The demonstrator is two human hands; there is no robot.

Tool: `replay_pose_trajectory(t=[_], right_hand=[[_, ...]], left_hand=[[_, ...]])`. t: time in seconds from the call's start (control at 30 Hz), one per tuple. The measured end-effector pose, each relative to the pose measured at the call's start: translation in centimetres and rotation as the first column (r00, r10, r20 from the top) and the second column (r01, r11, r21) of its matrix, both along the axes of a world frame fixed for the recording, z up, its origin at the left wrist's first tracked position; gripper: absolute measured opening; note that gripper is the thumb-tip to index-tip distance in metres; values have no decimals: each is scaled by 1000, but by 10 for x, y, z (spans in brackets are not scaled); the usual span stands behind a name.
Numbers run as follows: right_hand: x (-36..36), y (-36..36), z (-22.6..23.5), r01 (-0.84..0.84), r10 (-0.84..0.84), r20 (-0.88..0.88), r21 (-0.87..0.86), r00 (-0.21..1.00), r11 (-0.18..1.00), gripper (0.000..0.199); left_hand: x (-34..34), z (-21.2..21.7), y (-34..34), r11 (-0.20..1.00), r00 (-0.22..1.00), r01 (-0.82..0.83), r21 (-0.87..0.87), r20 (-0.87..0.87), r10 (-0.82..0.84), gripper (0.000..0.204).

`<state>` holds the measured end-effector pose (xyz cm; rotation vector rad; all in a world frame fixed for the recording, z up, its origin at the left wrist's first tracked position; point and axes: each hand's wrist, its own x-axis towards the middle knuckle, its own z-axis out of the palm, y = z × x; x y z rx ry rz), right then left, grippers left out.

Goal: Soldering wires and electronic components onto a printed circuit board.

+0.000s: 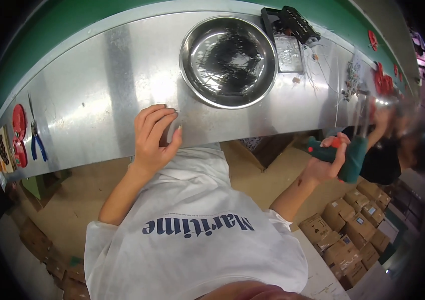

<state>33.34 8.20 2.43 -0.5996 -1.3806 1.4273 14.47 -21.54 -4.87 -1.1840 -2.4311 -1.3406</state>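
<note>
The left hand (153,135) rests on the metal table (87,105), fingers narrow and pinching a thin wire at the edge. The right hand (328,162) grips a green power tool (345,155) off the table at 3 o'clock. The steel bowl (228,61) of wires sits at 12 o'clock; judging by this, a wire is being readied, and the tool must next meet it.

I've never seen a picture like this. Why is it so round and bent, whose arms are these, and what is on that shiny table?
The picture comes from a wide fisheye camera worn on a person's head, looking down, so straight edges bend. There is no machine: the two bare arms are the wearer's own. The left hand rests its fingers on the metal table, seemingly pinching a thin wire. The right hand grips a dark green power tool off the table's edge. On the table stand a steel bowl of thin dark wires, a small clear tray, and blue-handled pliers at far left. Cardboard boxes sit on the floor.
</note>
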Motion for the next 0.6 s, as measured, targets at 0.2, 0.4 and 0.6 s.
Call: replay_pose_trajectory(t=[0.2, 0.4, 0.6], right_hand=[[-25, 9, -33, 128, -25, 414, -222, 910, 967, 21], [-23, -19, -47, -169, 100, -144, -628, 985, 760, 19], [-25, -33, -55, -154, 78, -157, -560, 985, 814, 19]], left_hand=[[-7, 16, 14, 995, 994, 97, 17, -49, -96, 32], [-42, 63, 88, 903, 905, 419, -99, -40, -424, 43], [-66, 62, 150, 650, 766, 482, -587, -77, -638, 61]])
